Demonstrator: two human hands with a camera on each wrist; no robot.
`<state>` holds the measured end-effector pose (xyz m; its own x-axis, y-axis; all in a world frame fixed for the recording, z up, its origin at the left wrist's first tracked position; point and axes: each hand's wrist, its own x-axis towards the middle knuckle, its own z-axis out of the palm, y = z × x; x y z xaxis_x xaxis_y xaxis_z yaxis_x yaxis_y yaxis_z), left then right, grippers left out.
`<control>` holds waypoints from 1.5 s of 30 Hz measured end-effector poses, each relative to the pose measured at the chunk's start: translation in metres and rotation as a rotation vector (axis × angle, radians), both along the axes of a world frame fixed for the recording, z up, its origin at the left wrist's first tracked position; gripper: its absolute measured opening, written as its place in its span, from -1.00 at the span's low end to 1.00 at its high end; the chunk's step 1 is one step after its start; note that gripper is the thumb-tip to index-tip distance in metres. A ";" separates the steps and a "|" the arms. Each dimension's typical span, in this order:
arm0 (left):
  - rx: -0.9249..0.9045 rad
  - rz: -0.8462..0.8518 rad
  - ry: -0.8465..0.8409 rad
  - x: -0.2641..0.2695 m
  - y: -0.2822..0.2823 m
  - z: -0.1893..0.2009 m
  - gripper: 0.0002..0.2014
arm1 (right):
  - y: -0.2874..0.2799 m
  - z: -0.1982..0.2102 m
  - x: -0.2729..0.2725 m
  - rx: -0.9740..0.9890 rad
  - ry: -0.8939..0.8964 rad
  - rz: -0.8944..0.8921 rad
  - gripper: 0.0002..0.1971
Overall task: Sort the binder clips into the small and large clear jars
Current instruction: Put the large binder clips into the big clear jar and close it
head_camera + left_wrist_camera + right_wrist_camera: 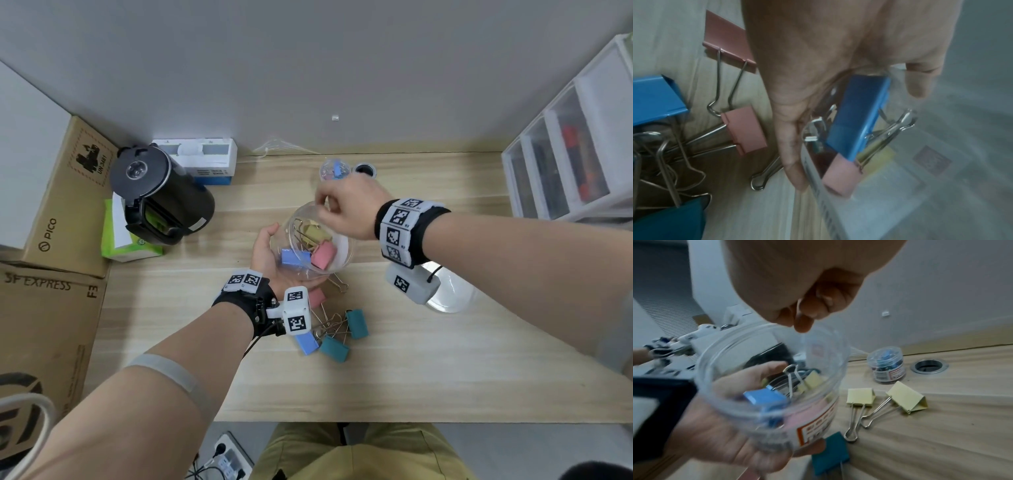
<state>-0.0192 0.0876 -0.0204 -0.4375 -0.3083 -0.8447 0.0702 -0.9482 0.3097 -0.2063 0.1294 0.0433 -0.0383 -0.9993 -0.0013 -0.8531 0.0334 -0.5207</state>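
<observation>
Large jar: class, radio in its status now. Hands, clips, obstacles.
Left hand grips large jar, lifted, tilted. Right hand over its mouth, fingers curled, contents unclear. Loose clips on desk. Nothing blocking.

Pale wooden desk (445, 359) with loose binder clips (334, 337), small jar (887, 365) (clips inside), black kettle (161, 197).

Even indoor light, blurred wrist views

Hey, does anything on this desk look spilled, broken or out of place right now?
Nothing damaged. Large binder clips lie loose and tangled on the desk, not yet sorted. The left hand holds the large jar tilted.
</observation>
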 end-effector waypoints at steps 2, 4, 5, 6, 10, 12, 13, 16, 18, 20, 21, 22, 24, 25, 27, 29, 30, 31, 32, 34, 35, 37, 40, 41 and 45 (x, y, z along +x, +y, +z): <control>-0.009 0.059 -0.021 0.002 -0.005 -0.002 -0.26 | -0.007 -0.008 -0.016 0.001 0.024 -0.113 -0.83; -0.010 0.101 -0.028 0.005 -0.011 -0.003 -0.27 | -0.013 -0.023 -0.036 0.090 0.092 -0.186 -0.82; -0.002 0.115 -0.026 0.008 -0.016 -0.005 -0.26 | -0.016 -0.032 -0.046 0.172 0.121 -0.197 -0.77; 0.011 0.126 -0.024 0.011 -0.019 -0.008 -0.23 | -0.016 -0.041 -0.053 0.278 0.148 -0.192 -0.70; 0.059 0.141 -0.004 0.020 -0.030 -0.014 -0.19 | -0.016 -0.078 -0.063 0.518 0.248 -0.115 -0.47; 0.064 0.137 -0.006 0.022 -0.033 -0.015 -0.20 | -0.017 -0.094 -0.060 0.528 0.285 -0.074 -0.40; 0.059 0.130 -0.021 0.022 -0.035 -0.015 -0.21 | -0.019 -0.100 -0.058 0.531 0.300 -0.047 -0.34; 0.051 0.126 -0.069 0.025 -0.037 -0.017 -0.20 | -0.022 -0.115 -0.055 0.568 0.314 -0.020 -0.22; 0.061 0.134 -0.081 0.027 -0.039 -0.019 -0.19 | -0.024 -0.124 -0.054 0.590 0.329 -0.021 -0.24; 0.066 0.138 -0.098 0.028 -0.039 -0.021 -0.18 | -0.025 -0.128 -0.054 0.605 0.334 -0.029 -0.33; 0.066 0.135 -0.102 0.027 -0.040 -0.022 -0.18 | -0.025 -0.129 -0.055 0.614 0.332 -0.031 -0.38; 0.062 0.132 -0.105 0.026 -0.040 -0.022 -0.19 | -0.025 -0.128 -0.057 0.623 0.336 -0.031 -0.43; 0.059 0.124 -0.105 0.023 -0.040 -0.021 -0.20 | -0.024 -0.125 -0.064 0.638 0.356 -0.014 -0.49; 0.058 0.124 -0.111 0.021 -0.039 -0.020 -0.20 | -0.023 -0.123 -0.068 0.644 0.367 -0.009 -0.52; 0.045 0.135 -0.117 0.017 -0.039 -0.016 -0.22 | -0.019 -0.113 -0.079 0.654 0.367 -0.019 -0.55; 0.043 0.135 -0.112 0.011 -0.038 -0.011 -0.25 | -0.016 -0.098 -0.089 0.622 0.299 -0.032 -0.48; 0.042 0.137 -0.114 0.009 -0.037 -0.010 -0.26 | -0.015 -0.089 -0.093 0.579 0.239 -0.034 -0.44; 0.042 0.138 -0.108 0.008 -0.038 -0.011 -0.26 | -0.014 -0.081 -0.096 0.511 0.179 -0.027 -0.41; 0.039 0.128 -0.098 0.008 -0.037 -0.010 -0.24 | -0.014 -0.070 -0.096 0.433 0.138 -0.010 -0.41; 0.047 0.102 -0.083 0.008 -0.037 -0.011 -0.15 | -0.013 -0.048 -0.092 0.290 0.125 0.055 -0.43; 0.055 0.097 -0.077 0.009 -0.037 -0.011 -0.12 | -0.013 -0.039 -0.090 0.237 0.139 0.076 -0.44; 0.055 0.106 -0.091 0.012 -0.037 -0.013 -0.12 | -0.011 -0.023 -0.085 0.173 0.159 0.078 -0.46; 0.043 0.077 -0.082 0.015 -0.034 -0.013 -0.17 | -0.005 -0.009 -0.081 0.127 0.137 0.051 -0.46; 0.040 0.073 -0.090 0.015 -0.033 -0.013 -0.18 | -0.003 -0.005 -0.080 0.110 0.134 0.041 -0.47; 0.053 0.020 -0.075 0.015 -0.024 -0.015 -0.17 | 0.001 0.004 -0.063 0.047 0.190 0.161 -0.47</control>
<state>-0.0040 0.0632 -0.0352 -0.3662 -0.2702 -0.8905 0.0681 -0.9621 0.2639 -0.2693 0.1301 0.0475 0.1177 -0.9915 -0.0560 -0.9316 -0.0907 -0.3519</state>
